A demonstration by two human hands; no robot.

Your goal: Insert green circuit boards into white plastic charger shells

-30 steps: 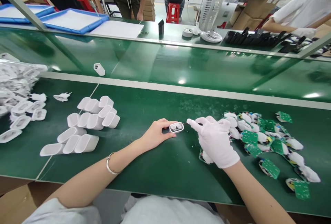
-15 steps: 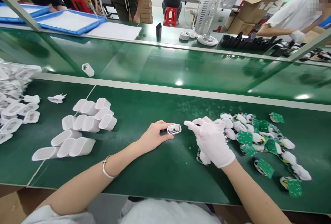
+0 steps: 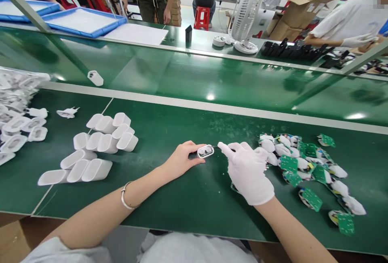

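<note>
My bare left hand (image 3: 182,158) grips a white charger housing (image 3: 205,151) between thumb and fingers, its open end toward me. Parts of a circuit board show inside it. My right hand (image 3: 247,170), in a white glove, is closed around a thin dark tool (image 3: 216,147) whose tip reaches the housing's right rim; the rest of the tool is mostly hidden by the glove. A circuit board (image 3: 234,188) peeks out from under that hand. To the left stand several empty white housings (image 3: 100,170) in a group.
Several green circuit boards with white padding (image 3: 289,164) lie in a pile at right. White plug pieces (image 3: 15,145) are heaped at far left, near one plug (image 3: 68,112). Behind the pale strip, another housing (image 3: 95,78) lies on a green belt. A fan (image 3: 250,16) and co-workers are beyond.
The tool stays at the housing's rim while my right hand tilts slightly. The housing on the belt has shifted left. A co-worker across the bench has straightened up.
</note>
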